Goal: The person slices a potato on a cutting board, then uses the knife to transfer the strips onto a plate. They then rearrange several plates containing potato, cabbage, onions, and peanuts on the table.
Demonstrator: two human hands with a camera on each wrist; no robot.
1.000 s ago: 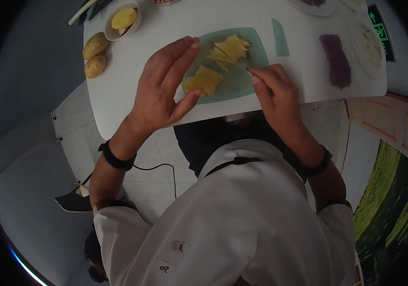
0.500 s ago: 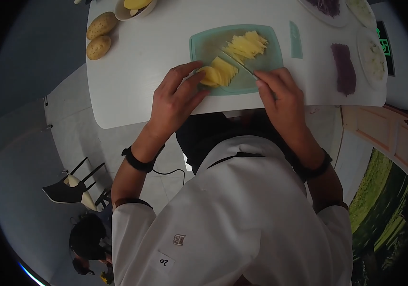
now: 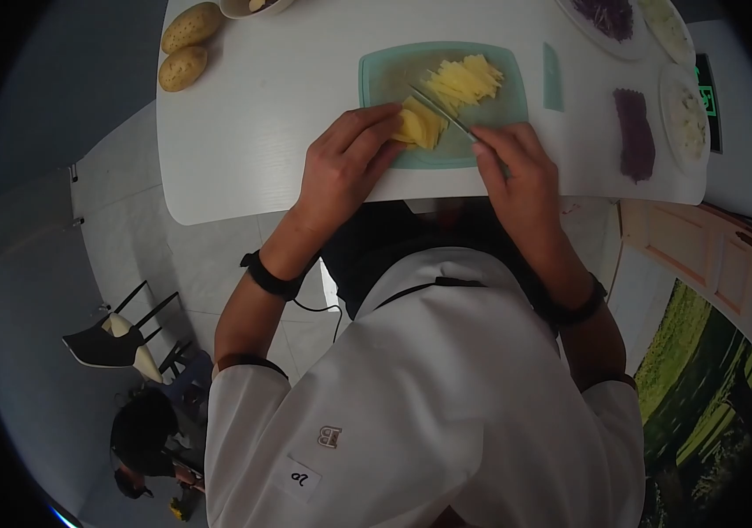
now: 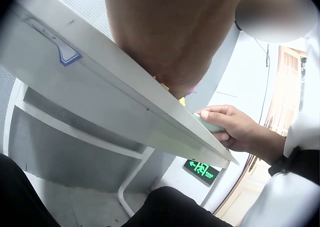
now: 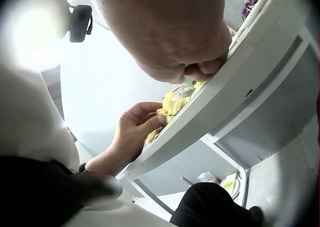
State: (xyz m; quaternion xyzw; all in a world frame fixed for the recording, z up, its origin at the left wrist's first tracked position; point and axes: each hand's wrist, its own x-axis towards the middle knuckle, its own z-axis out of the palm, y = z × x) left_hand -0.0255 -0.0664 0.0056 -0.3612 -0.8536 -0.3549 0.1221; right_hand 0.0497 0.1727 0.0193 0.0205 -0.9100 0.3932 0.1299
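Observation:
On the green cutting board (image 3: 380, 84) lie a stack of yellow potato slices (image 3: 420, 126) and, farther back, a heap of potato strips (image 3: 466, 81). My left hand (image 3: 345, 163) holds the stack from its left side, fingers and thumb against the slices, as the right wrist view shows too. A knife (image 3: 443, 112) is gripped in my right hand (image 3: 521, 165), its blade slanting over the board between slices and strips. The left wrist view shows part of its pale green handle (image 4: 204, 122); the rest is hidden in the fingers.
Two whole potatoes (image 3: 189, 31) and a bowl (image 3: 257, 7) are at the table's far left. Right of the board lie a green blade-shaped piece (image 3: 553, 77) and a purple ribbed slab (image 3: 633, 136). Plates with purple shreds (image 3: 609, 18) and pale pieces (image 3: 691, 123) stand beyond.
My left hand, raised with fingers spread over the board's left side a second ago, has come down onto the slices and holds them. The knife stays in my right hand. The head view has shifted.

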